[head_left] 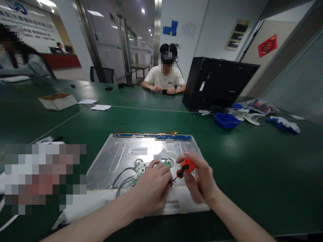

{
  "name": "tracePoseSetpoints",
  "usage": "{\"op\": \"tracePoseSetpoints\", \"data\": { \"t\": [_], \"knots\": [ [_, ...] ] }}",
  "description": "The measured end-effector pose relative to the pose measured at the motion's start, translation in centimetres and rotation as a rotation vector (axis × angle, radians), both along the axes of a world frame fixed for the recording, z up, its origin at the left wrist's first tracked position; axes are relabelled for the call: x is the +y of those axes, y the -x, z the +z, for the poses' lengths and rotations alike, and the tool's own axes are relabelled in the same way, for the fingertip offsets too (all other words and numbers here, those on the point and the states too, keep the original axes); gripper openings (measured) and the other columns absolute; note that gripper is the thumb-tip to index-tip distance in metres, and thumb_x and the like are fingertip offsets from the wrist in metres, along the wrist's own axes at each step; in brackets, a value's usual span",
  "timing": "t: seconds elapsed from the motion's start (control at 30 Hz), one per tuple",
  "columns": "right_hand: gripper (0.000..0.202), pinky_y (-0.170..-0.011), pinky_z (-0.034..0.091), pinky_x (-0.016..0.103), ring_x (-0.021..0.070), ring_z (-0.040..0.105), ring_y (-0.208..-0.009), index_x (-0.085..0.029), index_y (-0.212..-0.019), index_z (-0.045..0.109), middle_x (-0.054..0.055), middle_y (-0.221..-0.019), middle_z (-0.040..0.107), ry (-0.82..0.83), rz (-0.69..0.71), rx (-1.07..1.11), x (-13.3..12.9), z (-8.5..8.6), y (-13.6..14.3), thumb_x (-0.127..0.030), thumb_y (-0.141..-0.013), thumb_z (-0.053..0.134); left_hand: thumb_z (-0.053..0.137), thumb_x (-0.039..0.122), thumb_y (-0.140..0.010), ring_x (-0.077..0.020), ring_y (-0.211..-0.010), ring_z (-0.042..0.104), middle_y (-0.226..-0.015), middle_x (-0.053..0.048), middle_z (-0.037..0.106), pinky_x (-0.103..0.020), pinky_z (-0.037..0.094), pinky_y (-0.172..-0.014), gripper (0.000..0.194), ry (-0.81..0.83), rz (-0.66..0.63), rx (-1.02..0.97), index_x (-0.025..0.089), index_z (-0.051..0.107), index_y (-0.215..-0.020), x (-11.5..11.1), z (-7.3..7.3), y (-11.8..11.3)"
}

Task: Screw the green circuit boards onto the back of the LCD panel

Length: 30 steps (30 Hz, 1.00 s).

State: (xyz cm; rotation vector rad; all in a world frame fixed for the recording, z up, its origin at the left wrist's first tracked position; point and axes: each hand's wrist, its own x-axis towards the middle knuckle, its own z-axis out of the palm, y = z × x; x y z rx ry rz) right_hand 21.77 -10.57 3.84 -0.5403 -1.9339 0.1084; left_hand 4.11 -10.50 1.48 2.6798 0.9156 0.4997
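Note:
A silver display panel (pixel 104 166) lies flat on the green table with its metal back up, a narrow blue circuit strip (pixel 141 135) along its far edge. My right hand (pixel 203 179) grips an orange and black screwdriver (pixel 187 167), its shaft slanting down to the left. The tip meets the panel close beside the fingertips of my left hand (pixel 156 181). My left hand rests over a green circuit board (pixel 142 168) and hides much of it. Its fingers are curled together; what they hold, if anything, is hidden. Dark cables (pixel 123 178) run left from the board.
Behind the panel stand a black monitor housing (pixel 219 84) and a blue tray (pixel 227 121). Gloves (pixel 284 124) lie at right. An open box (pixel 58 101) and papers (pixel 101 107) sit at left. Across the table a person (pixel 165 75) handles a small dark object; another person sits far left.

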Motion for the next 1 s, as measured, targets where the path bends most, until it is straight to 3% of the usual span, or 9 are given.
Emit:
{"op": "tracePoseSetpoints", "data": {
  "t": [0.27, 0.6, 0.73, 0.87, 1.0],
  "knots": [
    [0.056, -0.041, 0.041, 0.028, 0.015, 0.047, -0.048, -0.023, -0.136, 0.037, -0.004, -0.064, 0.051, -0.15, -0.14, -0.006, 0.19, -0.15, 0.48, -0.014, -0.085, 0.057, 0.049, 0.014, -0.082, -0.024, -0.093, 0.055, -0.093, -0.007, 0.063, -0.045, 0.034, -0.093, 0.014, 0.009, 0.005, -0.021, 0.018, 0.06, -0.091, -0.06, -0.24, 0.0],
    [0.047, -0.051, 0.047, 0.03, 0.016, 0.056, -0.06, -0.019, -0.138, 0.036, 0.003, -0.079, 0.059, -0.042, -0.044, -0.031, 0.01, 0.2, 0.09, -0.018, -0.09, 0.038, 0.048, 0.015, -0.084, -0.0218, -0.089, 0.054, -0.091, -0.006, 0.062, -0.045, 0.033, -0.096, 0.011, -0.008, 0.013, -0.013, 0.018, 0.058, -0.088, -0.09, -0.24, -0.06],
    [0.051, -0.046, 0.045, 0.027, 0.0151, 0.054, -0.056, -0.018, -0.137, 0.037, -0.001, -0.071, 0.056, -0.091, -0.092, 0.0, 0.2, -0.08, 0.18, -0.015, -0.087, 0.047, 0.049, 0.014, -0.084, -0.0224, -0.091, 0.054, -0.093, -0.006, 0.063, -0.045, 0.032, -0.096, 0.014, 0.001, 0.014, -0.005, 0.018, 0.059, -0.092, -0.13, -0.21, -0.07],
    [0.055, -0.042, 0.044, 0.026, 0.0129, 0.051, -0.05, -0.02, -0.135, 0.038, -0.001, -0.074, 0.059, -0.15, -0.139, 0.015, 0.35, -0.24, 0.33, -0.015, -0.084, 0.057, 0.049, 0.014, -0.084, -0.0237, -0.093, 0.055, -0.094, -0.007, 0.064, -0.045, 0.033, -0.095, 0.016, 0.003, 0.008, -0.018, 0.018, 0.06, -0.094, -0.11, -0.22, -0.01],
    [0.05, -0.042, 0.044, 0.026, 0.014, 0.051, -0.051, -0.021, -0.134, 0.038, -0.003, -0.069, 0.055, -0.141, -0.117, 0.007, 0.33, 0.02, 0.32, -0.021, -0.087, 0.055, 0.048, 0.015, -0.085, -0.0234, -0.092, 0.055, -0.092, -0.007, 0.063, -0.045, 0.033, -0.095, 0.013, 0.004, 0.009, -0.02, 0.018, 0.06, -0.09, -0.08, -0.19, 0.04]
  ]
}}
